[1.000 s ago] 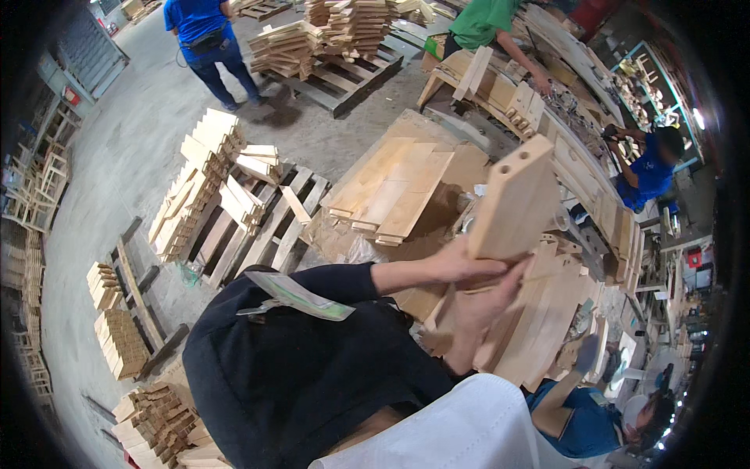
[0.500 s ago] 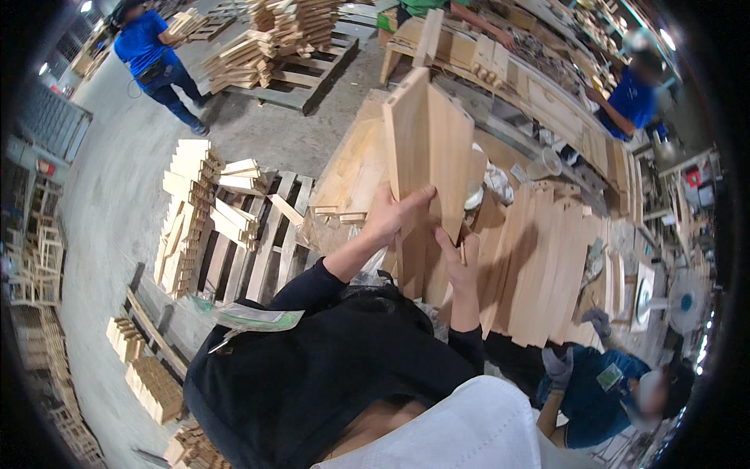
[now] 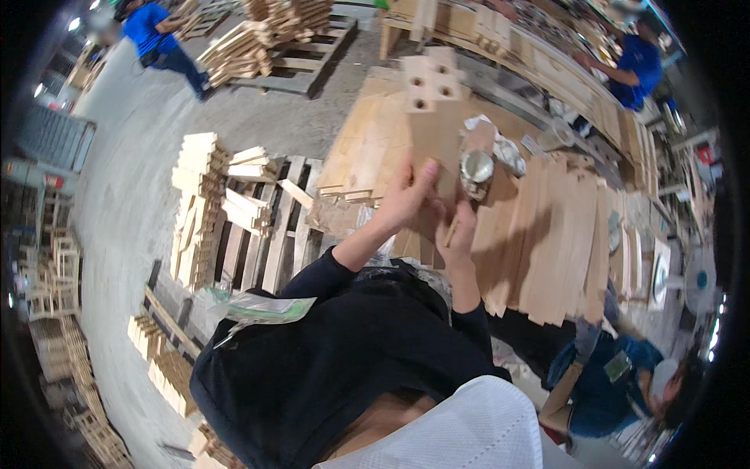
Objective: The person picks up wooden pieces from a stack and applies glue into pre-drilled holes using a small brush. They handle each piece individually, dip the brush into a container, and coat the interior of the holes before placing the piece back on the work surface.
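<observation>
Two pale wooden boards (image 3: 434, 137) are held up side by side in front of me, their drilled end faces turned toward the view. Several round holes show in those ends. My left hand (image 3: 406, 197) is closed round the boards' left side, thumb lying across the face. Lower down, my right hand (image 3: 459, 234) grips them from the right. A thin wooden stick (image 3: 451, 233) pokes out between its fingers; its kind is unclear. Just right of the boards stands a small pot (image 3: 476, 169) with whitish contents.
Long flat boards (image 3: 539, 242) lie in a row at the right, and more boards (image 3: 367, 148) beyond my left hand. A pallet (image 3: 269, 227) with stacked wood pieces stands left. A gloved co-worker (image 3: 601, 375) is close at lower right; other people work farther off.
The boards have been tipped and drawn together, so their holed ends now show instead of the long faces. Both hands still hold them. The pot has come into fuller view.
</observation>
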The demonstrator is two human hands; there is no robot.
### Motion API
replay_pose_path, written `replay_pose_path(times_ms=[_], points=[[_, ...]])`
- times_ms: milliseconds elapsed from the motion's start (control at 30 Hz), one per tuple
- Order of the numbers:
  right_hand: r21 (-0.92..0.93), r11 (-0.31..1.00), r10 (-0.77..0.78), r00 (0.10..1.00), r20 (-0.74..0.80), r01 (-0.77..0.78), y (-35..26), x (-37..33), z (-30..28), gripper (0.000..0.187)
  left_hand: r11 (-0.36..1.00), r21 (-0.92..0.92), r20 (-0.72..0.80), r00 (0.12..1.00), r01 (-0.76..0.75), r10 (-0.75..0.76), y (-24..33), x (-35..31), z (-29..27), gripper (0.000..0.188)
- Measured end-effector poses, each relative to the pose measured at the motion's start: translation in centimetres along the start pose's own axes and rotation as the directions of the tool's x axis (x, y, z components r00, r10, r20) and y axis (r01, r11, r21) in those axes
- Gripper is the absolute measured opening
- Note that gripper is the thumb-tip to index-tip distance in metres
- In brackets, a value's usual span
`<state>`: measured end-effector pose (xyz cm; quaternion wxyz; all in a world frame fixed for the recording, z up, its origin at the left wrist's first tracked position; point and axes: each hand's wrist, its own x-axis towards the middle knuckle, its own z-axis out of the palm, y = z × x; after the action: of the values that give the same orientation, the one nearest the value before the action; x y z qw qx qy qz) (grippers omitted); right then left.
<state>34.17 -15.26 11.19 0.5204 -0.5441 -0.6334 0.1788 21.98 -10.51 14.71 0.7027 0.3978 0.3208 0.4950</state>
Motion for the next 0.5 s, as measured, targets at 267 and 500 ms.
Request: replay_pose_path(times_ms=[267,500], points=[[0.103,0.995,0.001,1.0,0.003,-0.001,0.4,-1.0,-0.1,0.048,0.96,0.188,0.269,0.951,-0.208,0.153,1.3,1.0,-1.8,0.068],[0.064,0.997,-0.04,0.999,0.01,0.039,0.3,1.7,-4.1,0.044,0.859,0.296,0.281,0.897,-0.418,0.34,0.5,0.1,-2.4,0.082]])
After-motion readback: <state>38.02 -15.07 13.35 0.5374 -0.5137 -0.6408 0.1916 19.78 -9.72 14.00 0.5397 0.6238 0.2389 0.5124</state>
